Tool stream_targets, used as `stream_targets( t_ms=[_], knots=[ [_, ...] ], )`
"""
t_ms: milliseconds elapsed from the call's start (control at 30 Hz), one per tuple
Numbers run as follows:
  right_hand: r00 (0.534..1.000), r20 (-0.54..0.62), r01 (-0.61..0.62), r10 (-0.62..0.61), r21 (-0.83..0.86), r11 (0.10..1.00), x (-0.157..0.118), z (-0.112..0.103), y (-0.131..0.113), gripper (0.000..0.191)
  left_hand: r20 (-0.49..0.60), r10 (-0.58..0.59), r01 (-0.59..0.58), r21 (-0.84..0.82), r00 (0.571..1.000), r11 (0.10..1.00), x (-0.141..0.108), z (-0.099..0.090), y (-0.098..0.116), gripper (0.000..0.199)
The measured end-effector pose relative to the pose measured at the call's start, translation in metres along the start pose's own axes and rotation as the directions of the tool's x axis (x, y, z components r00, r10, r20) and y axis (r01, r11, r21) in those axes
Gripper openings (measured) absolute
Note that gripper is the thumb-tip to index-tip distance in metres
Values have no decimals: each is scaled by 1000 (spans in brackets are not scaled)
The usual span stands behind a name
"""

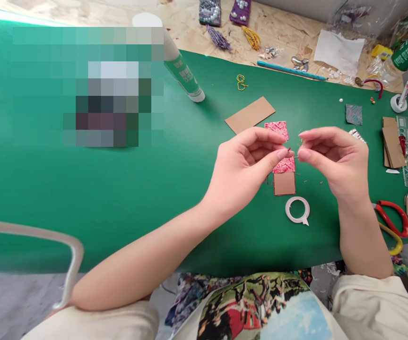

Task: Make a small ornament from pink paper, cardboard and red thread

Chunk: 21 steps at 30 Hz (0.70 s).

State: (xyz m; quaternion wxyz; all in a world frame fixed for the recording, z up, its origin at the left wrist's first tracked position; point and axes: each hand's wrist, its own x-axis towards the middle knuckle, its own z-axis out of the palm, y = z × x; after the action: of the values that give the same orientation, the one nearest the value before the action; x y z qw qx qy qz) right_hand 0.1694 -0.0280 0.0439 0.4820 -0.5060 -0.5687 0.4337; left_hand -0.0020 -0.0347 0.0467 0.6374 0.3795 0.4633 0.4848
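Pinched red strand [289,149] in left hand [244,165] above red patterned fabric [284,165] | gripped something thin, too small to identify, in right hand [340,163], just right | had tape roll [287,210] nearer

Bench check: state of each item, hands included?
Left hand: fingers pinched on tiny red piece
Right hand: fingers pinched, contents too small to tell
Tape roll: lying flat, end loose
Red-handled scissors: blades hidden, open or shut unclear
Yellow cord: loosely curled
Large brown card: lying flat
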Motion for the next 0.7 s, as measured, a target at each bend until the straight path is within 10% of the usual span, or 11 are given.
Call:
stream_targets(
  t_ms=[267,700],
  knots=[
    [996,-85,20,-21,-22,1000,-1,2,1,21,41,-6,9,-73,999,997,2,-1,-3,27],
    [982,125,-170,141,259,951,-1,10,11,25,46,-1,3,-48,999,999,0,-1,0,40]
  ],
)
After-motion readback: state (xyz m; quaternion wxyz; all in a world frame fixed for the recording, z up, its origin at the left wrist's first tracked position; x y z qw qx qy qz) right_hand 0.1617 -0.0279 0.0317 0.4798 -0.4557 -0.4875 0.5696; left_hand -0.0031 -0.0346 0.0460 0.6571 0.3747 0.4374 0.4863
